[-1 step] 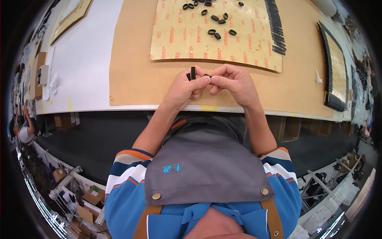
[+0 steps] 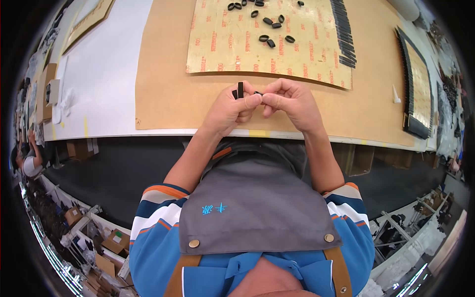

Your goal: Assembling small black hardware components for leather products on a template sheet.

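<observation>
- Brown sheet [image 2: 163,99]: under both hands, near table's front edge.
- Tan printed board [image 2: 222,49]: on brown sheet, just beyond hands.
- Left hand [image 2: 232,108]: fingers curled, thumb pressed to index. Right hand [image 2: 293,103]: thumb and index pinched, other fingers bent. Fingertips of both nearly meet.
- Two black strips [image 2: 240,90]: poke up between left fingers, one taller and upright.
- Black loops [image 2: 271,44]: scattered on board, beyond hands, apart from them.
- Small black piece [image 2: 257,92]: between both hands' fingertips, mostly hidden; shape can't tell.
</observation>
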A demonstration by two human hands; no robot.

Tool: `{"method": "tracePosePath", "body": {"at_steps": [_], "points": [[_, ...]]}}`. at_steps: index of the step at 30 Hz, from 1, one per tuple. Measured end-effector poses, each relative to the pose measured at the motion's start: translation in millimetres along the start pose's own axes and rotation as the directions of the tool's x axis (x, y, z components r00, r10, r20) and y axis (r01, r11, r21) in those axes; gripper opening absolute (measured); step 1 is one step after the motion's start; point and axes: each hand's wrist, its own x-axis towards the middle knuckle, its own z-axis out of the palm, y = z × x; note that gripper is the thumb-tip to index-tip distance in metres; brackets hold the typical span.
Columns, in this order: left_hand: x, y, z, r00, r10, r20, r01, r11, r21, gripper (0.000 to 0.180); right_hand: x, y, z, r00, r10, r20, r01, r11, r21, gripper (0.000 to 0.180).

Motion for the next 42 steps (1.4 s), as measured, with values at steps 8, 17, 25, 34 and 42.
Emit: {"method": "tracePosePath", "body": {"at_steps": [8, 17, 25, 34, 42], "points": [[-7.0, 13.9, -2.5, 0.99, -0.128, -0.053, 0.138, 0.927, 0.348, 0.017, -2.4, 6.7, -3.4, 0.989, 0.138, -0.047, -0.139, 0.99, -0.012, 0.01], [-2.0, 19.3, 0.7, 0.991, -0.104, -0.086, 0.133, 0.834, 0.536, 0.016, -0.1, 5.6, -2.8, 0.976, 0.209, -0.058, -0.213, 0.975, -0.069, 0.011], [3.0, 13.7, -2.1, 0.994, -0.04, -0.097, 0.087, 0.83, 0.55, 0.011, -4.4, 9.4, -13.2, 0.989, 0.145, 0.033, -0.145, 0.989, -0.008, 0.013], [1.5, 16.3, 3.5, 0.992, -0.028, -0.12, 0.094, 0.804, 0.588, 0.014, -2.8, 11.4, -29.4, 0.965, 0.201, 0.17, -0.216, 0.973, 0.075, 0.022], [3.8, 9.2, 0.7, 0.994, -0.001, -0.113, 0.074, 0.767, 0.638, 0.016, 1.4, 2.7, -18.5, 0.946, 0.32, 0.045, -0.319, 0.947, -0.024, 0.018]]}}
